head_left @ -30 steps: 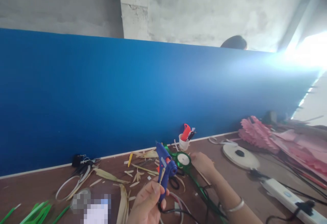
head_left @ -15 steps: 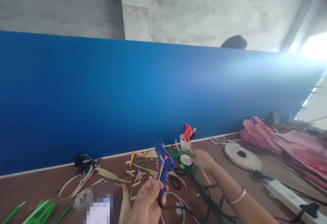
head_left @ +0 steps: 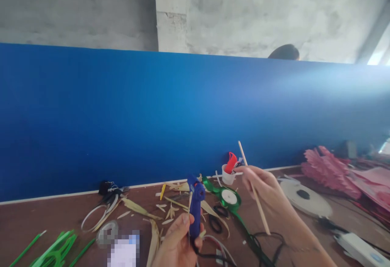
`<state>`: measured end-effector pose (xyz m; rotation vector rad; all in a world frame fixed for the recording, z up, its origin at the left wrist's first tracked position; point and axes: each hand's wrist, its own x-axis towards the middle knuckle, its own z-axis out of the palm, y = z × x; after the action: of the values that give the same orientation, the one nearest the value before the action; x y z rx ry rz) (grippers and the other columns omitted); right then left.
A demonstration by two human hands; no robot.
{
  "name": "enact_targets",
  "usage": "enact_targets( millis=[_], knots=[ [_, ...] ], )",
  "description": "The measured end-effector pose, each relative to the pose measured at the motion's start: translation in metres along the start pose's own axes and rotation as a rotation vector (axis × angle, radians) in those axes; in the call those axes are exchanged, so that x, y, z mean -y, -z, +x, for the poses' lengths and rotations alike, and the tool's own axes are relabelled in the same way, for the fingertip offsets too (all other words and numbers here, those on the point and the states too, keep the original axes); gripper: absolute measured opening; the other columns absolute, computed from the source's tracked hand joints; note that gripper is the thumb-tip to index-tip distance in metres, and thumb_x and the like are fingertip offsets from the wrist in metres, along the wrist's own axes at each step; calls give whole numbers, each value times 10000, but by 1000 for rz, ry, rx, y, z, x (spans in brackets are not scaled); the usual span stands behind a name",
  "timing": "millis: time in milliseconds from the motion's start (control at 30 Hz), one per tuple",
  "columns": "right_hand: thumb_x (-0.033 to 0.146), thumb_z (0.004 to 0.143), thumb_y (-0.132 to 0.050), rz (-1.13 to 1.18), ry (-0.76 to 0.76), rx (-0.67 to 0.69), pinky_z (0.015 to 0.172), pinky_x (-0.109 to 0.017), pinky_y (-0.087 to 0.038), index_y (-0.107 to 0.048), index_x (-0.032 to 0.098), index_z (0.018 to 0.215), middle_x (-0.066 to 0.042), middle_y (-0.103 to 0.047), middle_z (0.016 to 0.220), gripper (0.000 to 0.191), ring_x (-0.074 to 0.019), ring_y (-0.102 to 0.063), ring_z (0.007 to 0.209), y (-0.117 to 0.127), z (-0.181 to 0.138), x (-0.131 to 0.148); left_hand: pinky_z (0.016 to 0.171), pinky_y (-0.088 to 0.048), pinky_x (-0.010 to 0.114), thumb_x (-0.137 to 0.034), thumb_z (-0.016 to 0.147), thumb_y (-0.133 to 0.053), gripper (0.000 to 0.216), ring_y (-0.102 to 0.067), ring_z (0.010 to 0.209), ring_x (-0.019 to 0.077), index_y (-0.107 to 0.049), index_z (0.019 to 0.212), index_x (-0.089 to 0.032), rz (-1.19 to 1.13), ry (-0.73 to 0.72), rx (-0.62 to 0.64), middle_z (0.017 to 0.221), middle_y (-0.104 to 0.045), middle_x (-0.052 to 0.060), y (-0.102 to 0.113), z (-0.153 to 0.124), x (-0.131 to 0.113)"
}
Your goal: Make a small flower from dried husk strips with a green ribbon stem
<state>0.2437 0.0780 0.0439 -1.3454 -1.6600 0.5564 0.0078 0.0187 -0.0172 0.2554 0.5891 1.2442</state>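
My left hand [head_left: 179, 240] is wrapped round the handle of a blue hot glue gun [head_left: 196, 216], held upright above the table. A thin pale strip lies along the gun's side, near my thumb. In my right hand [head_left: 263, 183] is a slim wooden stick [head_left: 260, 210], pinched partway along and slanting, its upper end leaning left. Just left of that hand stands a white cup [head_left: 228, 176] with a red object [head_left: 231, 163] in it. Between my hands lie a roll of green ribbon [head_left: 229, 197] and black-handled scissors [head_left: 215, 223].
Dried husk strips [head_left: 141, 209] and scraps litter the brown table. Green wires [head_left: 56, 250], a tape roll [head_left: 106, 233] and binder clips [head_left: 106, 187] lie left. Rightward are a white round device [head_left: 317, 202], a power strip [head_left: 362, 246] and pink paper [head_left: 330, 173]. A blue partition [head_left: 152, 116] stands behind.
My right hand has lifted the wooden stick up from beside the ribbon roll and tilted it more upright. My left hand still holds the glue gun. The view has shifted slightly left.
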Motion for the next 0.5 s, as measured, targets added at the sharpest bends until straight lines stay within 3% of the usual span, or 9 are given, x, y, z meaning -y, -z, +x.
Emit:
enact_targets(
  millis=[100,167,233,300,400,500],
  knots=[
    [624,749,-600,678,-2,98,479,-262,-419,-585,246,903,-21,-665,667,408,-196,-617,557,2,-20,20,534,-415,228,-242,544,-878,222,-616,685,169,-706,628,-130,8,-47,15,793,-697,93,2,1,0],
    [628,741,-622,909,7,113,449,-238,-395,-527,257,742,-5,-666,590,384,-170,-585,485,-1,-32,28,543,-416,227,-274,543,-879,248,-607,665,155,-699,630,-128,39,-83,54,782,-692,87,4,2,0],
    [580,875,-473,900,1,65,436,-227,-386,-519,254,716,5,-635,510,366,-146,-532,423,-6,-40,30,571,-429,239,-307,540,-880,276,-588,626,138,-684,621,-130,86,-109,89,734,-677,70,5,1,0],
    [503,937,-384,761,68,-30,474,-230,-425,-595,247,786,-11,-638,555,365,-149,-541,484,-11,-44,28,631,-452,269,-337,548,-874,295,-580,618,135,-671,624,-137,132,-136,94,713,-665,58,4,-1,-3],
    [439,908,-470,535,248,-152,573,-237,-482,-675,216,793,-30,-627,660,324,-161,-556,619,-18,-45,22,690,-453,288,-364,557,-866,313,-583,657,145,-655,625,-143,174,-187,87,716,-658,54,0,-4,-7],
    [394,873,-561,424,215,-128,526,-233,-479,-689,203,793,-28,-630,652,243,-160,-571,590,-23,-46,21,675,-434,279,-377,576,-854,314,-564,645,137,-642,612,-147,215,-213,96,724,-651,50,-3,-8,-8]
  ],
)
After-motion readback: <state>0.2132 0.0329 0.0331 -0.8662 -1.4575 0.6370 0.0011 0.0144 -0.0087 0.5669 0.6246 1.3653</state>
